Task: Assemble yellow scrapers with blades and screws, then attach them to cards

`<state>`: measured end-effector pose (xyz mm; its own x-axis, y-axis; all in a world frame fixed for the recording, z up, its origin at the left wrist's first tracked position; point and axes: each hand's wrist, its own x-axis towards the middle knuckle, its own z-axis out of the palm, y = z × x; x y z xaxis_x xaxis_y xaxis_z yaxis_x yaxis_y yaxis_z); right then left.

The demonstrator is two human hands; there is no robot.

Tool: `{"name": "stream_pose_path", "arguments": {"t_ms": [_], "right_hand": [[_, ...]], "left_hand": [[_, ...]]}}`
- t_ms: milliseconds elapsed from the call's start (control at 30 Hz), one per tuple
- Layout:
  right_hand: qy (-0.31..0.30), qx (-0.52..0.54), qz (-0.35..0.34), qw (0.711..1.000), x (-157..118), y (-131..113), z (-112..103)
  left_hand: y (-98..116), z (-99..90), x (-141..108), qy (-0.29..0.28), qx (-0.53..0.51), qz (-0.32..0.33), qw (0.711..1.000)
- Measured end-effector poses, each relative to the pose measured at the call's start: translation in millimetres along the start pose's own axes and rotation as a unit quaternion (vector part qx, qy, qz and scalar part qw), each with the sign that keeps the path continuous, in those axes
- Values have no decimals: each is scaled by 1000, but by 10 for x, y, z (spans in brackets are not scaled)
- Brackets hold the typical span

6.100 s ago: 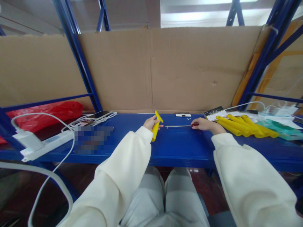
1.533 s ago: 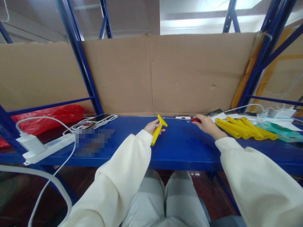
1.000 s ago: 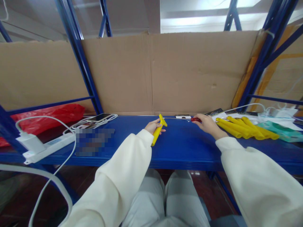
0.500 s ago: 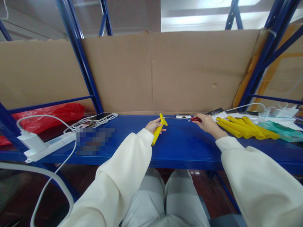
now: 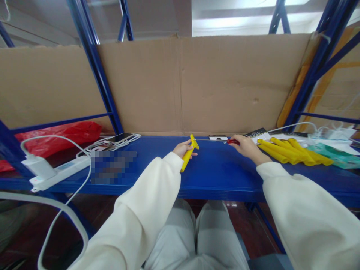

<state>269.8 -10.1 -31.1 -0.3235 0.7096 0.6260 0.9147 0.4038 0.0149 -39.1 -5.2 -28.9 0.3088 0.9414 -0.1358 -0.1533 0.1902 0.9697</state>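
My left hand (image 5: pixel 184 150) is closed around a yellow T-shaped handle (image 5: pixel 186 160), which is tilted, its crosspiece pointing up. My right hand (image 5: pixel 245 147) grips the red handle of a screwdriver (image 5: pixel 233 141) between thumb and fingers. The screwdriver's long thin shaft runs level to the left, and its tip end meets the crosspiece of the yellow handle. Whether the tip sits in a screw there is too small to tell. Both hands are above the blue shelf top (image 5: pixel 216 168).
Several yellow handles (image 5: pixel 292 152) lie at right beside a green plastic packet (image 5: pixel 337 155). On the left are a white power strip (image 5: pixel 60 174), a phone (image 5: pixel 120 138) on coiled cable, and a red plastic bag (image 5: pixel 62 138). A cardboard sheet (image 5: pixel 225 86) stands behind.
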Motion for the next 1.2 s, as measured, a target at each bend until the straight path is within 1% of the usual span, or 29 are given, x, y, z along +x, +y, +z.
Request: {"name": "stream_pose_path", "arguments": {"t_ms": [133,267,433,633,800,1000,1100,1200], "right_hand": [[3,-16,-17,1000,-9,-43,-42],[-1,-41,-39,998,-20,-151,-110],[-30,-67,-48,996,-43,-290,-149],[-63,-132,-10,989,-52,-363,-137],[-51,-121,-34,991,-46,-362,-147],[-83,-126,-10,989,-43,-412,-166],[-80,-145,3,986,-43,-418,-181],[-64,-150,-2,987,-46,-397,-186]], "left_hand": [[8,29,-32,43,34,14,998],[36,58,-77,92,78,27,992],[60,78,-113,127,100,33,986],[56,70,-112,132,103,41,985],[73,79,-122,128,125,40,983],[94,111,-151,133,178,38,974],[96,117,-158,133,189,42,972],[91,113,-153,134,198,43,970]]}}
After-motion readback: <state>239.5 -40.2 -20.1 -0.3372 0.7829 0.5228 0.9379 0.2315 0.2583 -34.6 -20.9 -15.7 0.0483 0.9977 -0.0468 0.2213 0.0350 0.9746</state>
